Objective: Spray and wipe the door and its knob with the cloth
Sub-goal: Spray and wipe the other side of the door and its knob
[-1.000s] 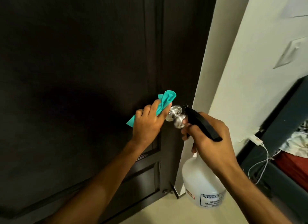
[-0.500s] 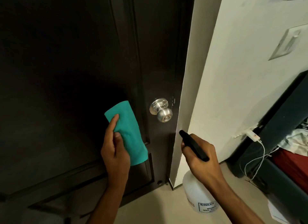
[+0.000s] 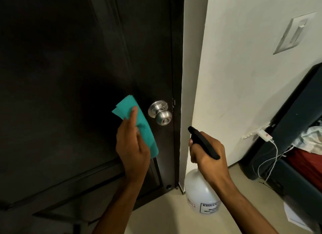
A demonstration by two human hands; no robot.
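Left hand (image 3: 133, 146), at lower centre of the frame, holds the teal cloth (image 3: 139, 124) flat against the dark door (image 3: 69, 77). Its index finger lies extended along the face of the cloth; the remaining fingers press the lower part of the cloth against the panel. The cloth is folded into a long strip, tilted, with its upper end toward the upper left and its lower end toward the lower right. It sits just left of the knob (image 3: 161, 112) and does not touch it.

Right hand (image 3: 207, 153), right of centre in the lower half, is curled around the black spray head (image 3: 203, 142) of the spray bottle (image 3: 200, 195). The nozzle points up and to the left, toward the door edge and knob, and stands apart from both. The translucent white bottle body hangs below the hand and carries a printed label near its base.

The knob is brushed metal, round, on a circular rose, close to the right edge of the door. A pale wall (image 3: 244, 77) occupies the right of the frame, with a switch plate (image 3: 294, 33) at upper right. White cables (image 3: 268, 157) run from a plug at right, beside dark furniture (image 3: 287, 120). The floor (image 3: 165, 216) is light in colour.
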